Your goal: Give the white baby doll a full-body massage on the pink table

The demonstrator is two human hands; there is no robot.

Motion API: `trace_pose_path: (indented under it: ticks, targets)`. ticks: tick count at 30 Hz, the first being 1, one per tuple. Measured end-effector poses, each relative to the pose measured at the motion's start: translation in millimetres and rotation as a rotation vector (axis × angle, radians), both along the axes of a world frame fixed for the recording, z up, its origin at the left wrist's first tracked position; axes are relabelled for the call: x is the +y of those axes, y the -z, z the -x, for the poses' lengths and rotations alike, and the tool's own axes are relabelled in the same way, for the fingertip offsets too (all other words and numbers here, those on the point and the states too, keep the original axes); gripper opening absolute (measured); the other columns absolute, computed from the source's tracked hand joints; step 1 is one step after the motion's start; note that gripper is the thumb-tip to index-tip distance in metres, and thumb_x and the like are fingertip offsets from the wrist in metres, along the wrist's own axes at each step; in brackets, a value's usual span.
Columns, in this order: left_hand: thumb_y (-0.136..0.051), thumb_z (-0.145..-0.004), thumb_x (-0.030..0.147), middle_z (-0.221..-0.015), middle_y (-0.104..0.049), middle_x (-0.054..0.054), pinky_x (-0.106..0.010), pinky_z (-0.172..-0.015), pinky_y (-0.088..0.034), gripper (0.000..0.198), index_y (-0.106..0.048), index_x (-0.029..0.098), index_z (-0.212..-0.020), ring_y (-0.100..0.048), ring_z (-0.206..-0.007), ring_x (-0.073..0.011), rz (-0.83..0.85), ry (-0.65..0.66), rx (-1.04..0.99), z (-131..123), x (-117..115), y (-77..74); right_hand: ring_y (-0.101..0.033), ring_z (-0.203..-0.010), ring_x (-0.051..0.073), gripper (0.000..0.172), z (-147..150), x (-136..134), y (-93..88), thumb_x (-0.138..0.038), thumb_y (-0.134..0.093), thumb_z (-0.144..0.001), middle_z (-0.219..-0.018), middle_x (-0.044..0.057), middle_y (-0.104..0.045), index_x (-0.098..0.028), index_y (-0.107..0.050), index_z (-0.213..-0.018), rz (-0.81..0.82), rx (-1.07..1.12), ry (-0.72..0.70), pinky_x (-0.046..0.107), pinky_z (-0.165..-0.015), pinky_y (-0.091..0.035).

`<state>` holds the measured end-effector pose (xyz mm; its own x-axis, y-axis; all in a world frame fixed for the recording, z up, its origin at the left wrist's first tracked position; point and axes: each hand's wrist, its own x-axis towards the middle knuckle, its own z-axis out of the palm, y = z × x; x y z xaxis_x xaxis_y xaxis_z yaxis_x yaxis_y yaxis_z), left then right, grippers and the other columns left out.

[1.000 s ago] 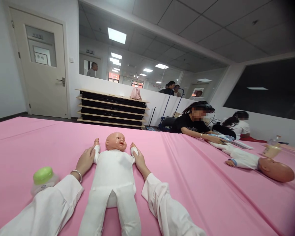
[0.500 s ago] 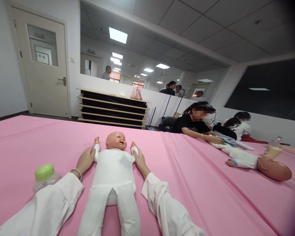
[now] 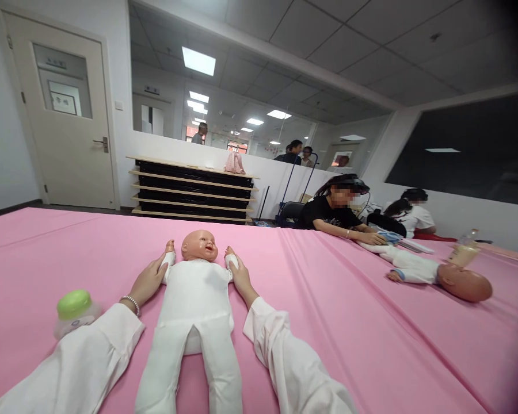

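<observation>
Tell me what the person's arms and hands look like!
The left sleeve and right sleeve are loose, white and crumpled. A silvery beaded bracelet sits at the left cuff. The left hand and right hand are bare: no gloves.

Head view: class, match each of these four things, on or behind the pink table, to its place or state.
1 baby doll
2 bottle
3 second doll
4 shelf unit

a green cap, beside the left sleeve
b arms gripped by left hand and right hand
c against the low white wall
d lying far right, by a co-worker's hand

Pairs: 1-b, 2-a, 3-d, 4-c.
</observation>
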<state>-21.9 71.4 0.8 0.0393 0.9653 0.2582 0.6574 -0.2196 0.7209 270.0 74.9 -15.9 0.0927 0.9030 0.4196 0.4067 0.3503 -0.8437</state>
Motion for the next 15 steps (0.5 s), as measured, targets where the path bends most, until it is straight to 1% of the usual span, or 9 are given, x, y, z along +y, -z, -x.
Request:
trace_pose_path:
  ticks: [4, 7, 9, 11, 13, 15]
  targets:
    - [-0.029, -0.080, 0.048, -0.128, -0.047, -0.008, -0.037, -0.099, -0.037, 0.059, -0.036, 0.021, -0.132, -0.045, -0.117, -0.0232, -0.053, -0.063, -0.007, 0.2, -6.1, -1.5, -0.030, -0.120, -0.004, 0.074, 3.1, -8.9, -2.5, -0.050, -0.040, -0.083, -0.126, 0.005, -0.023, -0.007, -0.029, -0.142, -0.053, 0.021, 0.146, -0.003, -0.103, -0.034]
    - [-0.036, -0.078, 0.047, -0.130, -0.045, -0.005, -0.037, -0.096, -0.040, 0.059, -0.032, 0.024, -0.132, -0.049, -0.110, -0.0224, -0.115, -0.127, -0.037, -0.2, -16.9, -4.3, -0.032, -0.118, -0.004, 0.073, 6.3, -20.4, -4.0, -0.042, -0.044, -0.080, -0.125, 0.007, -0.024, -0.004, -0.027, -0.141, -0.099, -0.003, 0.204, -0.002, -0.103, -0.035]
    - [-0.041, -0.076, 0.049, -0.131, -0.044, -0.005, -0.035, -0.088, -0.045, 0.066, -0.025, 0.026, -0.135, -0.055, -0.101, -0.0208, -0.151, -0.144, -0.091, -0.2, -25.2, -6.3, -0.032, -0.118, -0.004, 0.076, 8.5, -30.9, -5.5, -0.037, -0.044, -0.078, -0.125, 0.009, -0.024, -0.002, -0.022, -0.141, -0.127, -0.011, 0.187, -0.002, -0.103, -0.035]
    - [-0.045, -0.073, 0.051, -0.132, -0.042, -0.006, -0.033, -0.080, -0.049, 0.076, -0.015, 0.025, -0.138, -0.057, -0.096, -0.0199, -0.180, -0.149, -0.153, 0.4, -33.2, -7.7, -0.029, -0.122, -0.003, 0.080, 9.7, -43.5, -7.2, -0.035, -0.045, -0.076, -0.126, 0.010, -0.021, -0.001, -0.017, -0.142, -0.158, -0.020, 0.145, -0.001, -0.105, -0.035]
    - [-0.049, -0.070, 0.053, -0.132, -0.042, -0.006, -0.033, -0.078, -0.050, 0.085, -0.008, 0.026, -0.139, -0.058, -0.096, -0.0198, -0.203, -0.150, -0.197, 1.6, -40.6, -7.8, -0.026, -0.125, -0.002, 0.083, 8.7, -57.3, -8.3, -0.035, -0.046, -0.074, -0.127, 0.009, -0.019, -0.002, -0.014, -0.144, -0.176, -0.039, 0.083, 0.001, -0.111, -0.032]
    - [-0.053, -0.068, 0.053, -0.134, -0.040, -0.006, -0.034, -0.081, -0.051, 0.091, -0.001, 0.028, -0.139, -0.058, -0.098, -0.0194, -0.217, -0.155, -0.225, 3.5, -47.6, -6.5, -0.025, -0.126, -0.002, 0.084, 5.0, -70.6, -7.5, -0.033, -0.048, -0.072, -0.127, 0.008, -0.019, -0.004, -0.015, -0.144, -0.138, -0.036, 0.012, 0.005, -0.116, -0.028]
